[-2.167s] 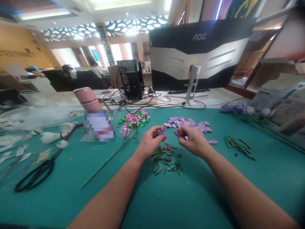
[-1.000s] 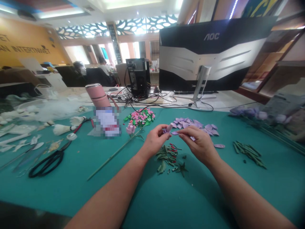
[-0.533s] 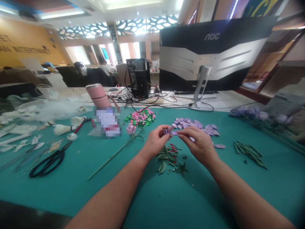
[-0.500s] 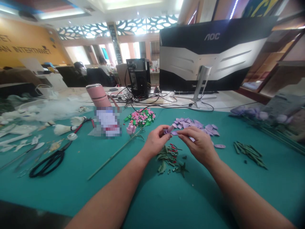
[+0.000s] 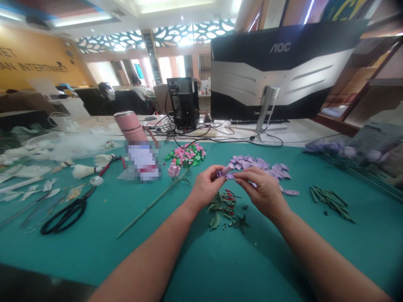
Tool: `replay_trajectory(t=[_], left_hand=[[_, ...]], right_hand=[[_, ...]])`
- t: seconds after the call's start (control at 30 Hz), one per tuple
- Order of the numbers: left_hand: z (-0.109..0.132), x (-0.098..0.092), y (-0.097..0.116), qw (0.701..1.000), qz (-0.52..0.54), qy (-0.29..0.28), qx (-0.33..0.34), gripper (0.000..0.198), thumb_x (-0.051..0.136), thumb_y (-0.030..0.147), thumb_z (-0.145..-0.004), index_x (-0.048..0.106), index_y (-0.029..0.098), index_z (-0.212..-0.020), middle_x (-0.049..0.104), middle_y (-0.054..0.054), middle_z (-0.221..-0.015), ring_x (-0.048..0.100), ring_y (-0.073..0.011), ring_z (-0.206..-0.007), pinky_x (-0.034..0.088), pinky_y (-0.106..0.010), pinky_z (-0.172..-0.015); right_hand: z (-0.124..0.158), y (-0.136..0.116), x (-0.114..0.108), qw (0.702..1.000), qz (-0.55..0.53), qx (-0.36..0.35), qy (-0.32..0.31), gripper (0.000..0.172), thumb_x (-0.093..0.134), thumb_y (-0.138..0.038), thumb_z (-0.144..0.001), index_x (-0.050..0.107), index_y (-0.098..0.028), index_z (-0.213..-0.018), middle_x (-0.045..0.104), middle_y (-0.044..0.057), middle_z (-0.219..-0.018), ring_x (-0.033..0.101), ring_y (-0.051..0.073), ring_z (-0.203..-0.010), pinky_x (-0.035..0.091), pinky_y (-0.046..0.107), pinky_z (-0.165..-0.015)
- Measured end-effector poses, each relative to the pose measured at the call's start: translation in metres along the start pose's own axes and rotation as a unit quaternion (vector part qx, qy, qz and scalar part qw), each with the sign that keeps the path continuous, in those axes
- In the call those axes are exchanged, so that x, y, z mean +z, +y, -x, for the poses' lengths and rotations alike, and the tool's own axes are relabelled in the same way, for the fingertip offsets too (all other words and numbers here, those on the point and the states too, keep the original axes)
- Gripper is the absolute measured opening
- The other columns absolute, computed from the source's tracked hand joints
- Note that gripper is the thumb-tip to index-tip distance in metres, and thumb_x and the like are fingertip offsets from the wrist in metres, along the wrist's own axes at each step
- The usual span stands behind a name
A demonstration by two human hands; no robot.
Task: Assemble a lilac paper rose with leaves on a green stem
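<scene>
Lilac flower core [image 5: 226, 169] is tilted slightly above a green mat [image 5: 220, 268], the largest thing about it, which spreads out below it to either side. Beyond the core and to its right stands a big monitor [image 5: 242, 84], its back turned this way; beyond it and to its left is a black computer tower [image 5: 182, 100]. Immediately left of the core, the left hand [image 5: 206, 186] has thumb and fingers closed around its lower part; just right of it, the right hand [image 5: 264, 188] pinches a lilac petal [image 5: 231, 176] between thumb and fingertips. A pink bottle [image 5: 130, 128] stands beyond the core, well to its left. Black scissors [image 5: 64, 216] lie far to its left and nearer the person, and a long-stemmed pink rose [image 5: 173, 170] lies between them and the core. Loose petals [image 5: 248, 162] are heaped beyond the core to its right, a pink-and-green heap [image 5: 188, 154] beyond it to its left. Green sticks [image 5: 332, 203] lie well to its right, green leaves [image 5: 215, 207] nearer the person, and a star-shaped green piece [image 5: 242, 223] nearer again. Smallest, the pinched petal reaches toward the core's base; whether they touch cannot be told.
</scene>
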State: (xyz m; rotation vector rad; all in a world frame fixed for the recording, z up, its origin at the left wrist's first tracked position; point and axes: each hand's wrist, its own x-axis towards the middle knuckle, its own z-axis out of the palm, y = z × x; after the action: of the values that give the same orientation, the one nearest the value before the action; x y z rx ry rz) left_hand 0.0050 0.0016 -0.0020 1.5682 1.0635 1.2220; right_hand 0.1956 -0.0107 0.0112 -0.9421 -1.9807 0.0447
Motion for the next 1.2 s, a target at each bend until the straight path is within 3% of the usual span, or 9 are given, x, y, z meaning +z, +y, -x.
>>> replay_trajectory(t=[0.63,0.9,1.2], left_hand=[[0.0013,0.0013,0.0001,1.0,-0.014,-0.005,0.0,0.032,0.067,0.031,-0.084,0.065,0.014,-0.111,0.07,-0.007,-0.098,0.063,-0.0172,-0.088,0.051,-0.03,-0.084],[0.0039,0.0037,0.0049,1.0,-0.002,-0.016,-0.004,0.032,0.066,0.031,-0.085,0.064,0.014,-0.112,0.071,-0.009,-0.102,0.065,-0.0188,-0.092,0.051,-0.031,-0.085],[0.0046,0.004,0.0042,1.0,-0.016,-0.024,0.006,0.031,0.064,0.031,-0.086,0.064,0.015,-0.112,0.072,-0.009,-0.106,0.066,-0.0203,-0.097,0.05,-0.031,-0.088]], right_hand=[[0.0009,-0.0019,0.0019,1.0,-0.007,0.001,0.007,0.012,0.063,-0.021,-0.091,0.073,-0.021,-0.097,0.071,0.005,-0.091,0.067,0.015,-0.081,0.052,0.027,-0.073],[0.0014,-0.0076,0.0009,0.994,-0.055,0.09,0.008,0.012,0.064,-0.032,-0.089,0.063,-0.022,-0.095,0.068,0.003,-0.082,0.064,0.017,-0.073,0.051,0.03,-0.068],[0.0017,-0.0072,0.0003,0.995,-0.068,0.079,0.003,0.008,0.064,-0.03,-0.089,0.061,-0.023,-0.091,0.068,0.002,-0.081,0.064,0.016,-0.073,0.051,0.028,-0.068]])
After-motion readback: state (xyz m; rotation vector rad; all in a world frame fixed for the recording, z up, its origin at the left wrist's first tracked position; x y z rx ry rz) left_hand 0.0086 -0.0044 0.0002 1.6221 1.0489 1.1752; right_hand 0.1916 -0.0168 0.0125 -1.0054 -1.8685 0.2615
